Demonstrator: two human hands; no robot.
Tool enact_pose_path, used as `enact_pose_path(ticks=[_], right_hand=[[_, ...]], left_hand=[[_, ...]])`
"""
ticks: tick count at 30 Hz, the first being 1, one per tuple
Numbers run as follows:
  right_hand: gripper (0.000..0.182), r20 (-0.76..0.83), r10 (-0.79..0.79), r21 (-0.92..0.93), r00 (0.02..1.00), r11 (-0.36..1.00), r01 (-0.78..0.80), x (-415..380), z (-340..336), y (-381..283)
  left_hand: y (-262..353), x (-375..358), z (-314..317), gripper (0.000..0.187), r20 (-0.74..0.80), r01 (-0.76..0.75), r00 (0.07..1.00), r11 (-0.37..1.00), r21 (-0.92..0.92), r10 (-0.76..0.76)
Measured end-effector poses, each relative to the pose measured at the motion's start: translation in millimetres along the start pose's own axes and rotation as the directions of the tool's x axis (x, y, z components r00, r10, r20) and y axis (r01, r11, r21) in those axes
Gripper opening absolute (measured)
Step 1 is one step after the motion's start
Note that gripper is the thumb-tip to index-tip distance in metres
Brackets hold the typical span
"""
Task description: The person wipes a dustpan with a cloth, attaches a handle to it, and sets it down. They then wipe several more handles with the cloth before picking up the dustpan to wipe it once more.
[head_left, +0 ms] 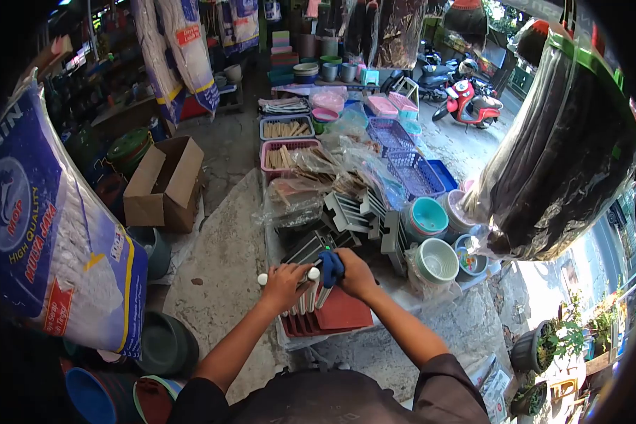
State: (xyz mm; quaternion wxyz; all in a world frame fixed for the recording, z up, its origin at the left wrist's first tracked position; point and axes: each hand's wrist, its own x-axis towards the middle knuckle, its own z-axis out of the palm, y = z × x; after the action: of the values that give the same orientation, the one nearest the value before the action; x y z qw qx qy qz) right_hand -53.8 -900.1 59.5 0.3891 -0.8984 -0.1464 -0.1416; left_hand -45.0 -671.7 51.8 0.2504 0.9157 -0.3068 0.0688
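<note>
Both arms reach forward from short dark sleeves, the forearms slanting inward so that the hands meet nearly side by side ahead of the torso. The left hand [287, 284] lies back upward, its fingers bent over white-ended handles [314, 273], with one round tip at the thumb side and another beyond the outer fingers; its grip is partly curled, but I cannot tell whether it is closed firmly on them. The right hand [355, 273] comes in from the other side, its grip closed around a dark blue object [330, 268] that sticks out toward the left hand. The handles and the blue object are at the near end of the low table [396, 339], above red dustpans [343, 314] and white sticks [324, 297]. Just beyond the hands lie grey slatted pieces [346, 212]; stacked bowls [437, 260] stand to the right.
</note>
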Motion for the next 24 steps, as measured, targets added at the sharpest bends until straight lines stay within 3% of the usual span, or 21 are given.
enact_pose_path(ticks=[4, 6, 7, 10, 15, 18, 24], right_hand=[[0.044, -0.02, -0.029, 0.011, 0.999, 1.0, 0.029, 0.1, 13.0, -0.3], [0.044, 0.037, 0.051, 0.052, 0.998, 0.997, -0.052, -2.1, 9.8, -3.6], [0.042, 0.061, 0.077, 0.173, 0.995, 0.981, -0.087, -0.2, 11.4, -1.7], [0.042, 0.154, 0.093, 0.221, 0.984, 0.967, -0.126, 1.1, 4.9, -3.0], [0.042, 0.131, 0.118, 0.307, 0.984, 0.939, -0.153, -4.3, 10.3, 6.0], [0.043, 0.093, 0.145, 0.303, 0.985, 0.938, -0.167, -9.4, 6.7, 5.4], [0.045, -0.2, 0.065, 0.124, 0.978, 0.991, -0.04, -32.6, -8.1, 12.7]], left_hand=[[-1.1, 2.4, 1.3, 0.044, -0.033, -0.004, 0.999, 1.0, 0.026, 0.005], [-2.5, 2.6, 0.9, 0.045, -0.03, -0.016, 0.999, 1.0, -0.004, 0.015], [-2.5, 2.4, 0.9, 0.047, -0.015, -0.007, 1.0, 1.0, 0.024, 0.008], [-1.5, 1.2, 0.7, 0.047, -0.03, -0.017, 0.999, 1.0, 0.021, 0.018], [0.3, 3.1, 2.6, 0.047, -0.016, -0.007, 1.0, 0.998, 0.07, 0.008], [1.5, 2.1, 4.3, 0.049, -0.005, 0.0, 1.0, 0.996, 0.086, 0.0], [11.1, -1.9, 3.6, 0.056, -0.047, 0.021, 0.999, 0.996, 0.092, -0.017]])
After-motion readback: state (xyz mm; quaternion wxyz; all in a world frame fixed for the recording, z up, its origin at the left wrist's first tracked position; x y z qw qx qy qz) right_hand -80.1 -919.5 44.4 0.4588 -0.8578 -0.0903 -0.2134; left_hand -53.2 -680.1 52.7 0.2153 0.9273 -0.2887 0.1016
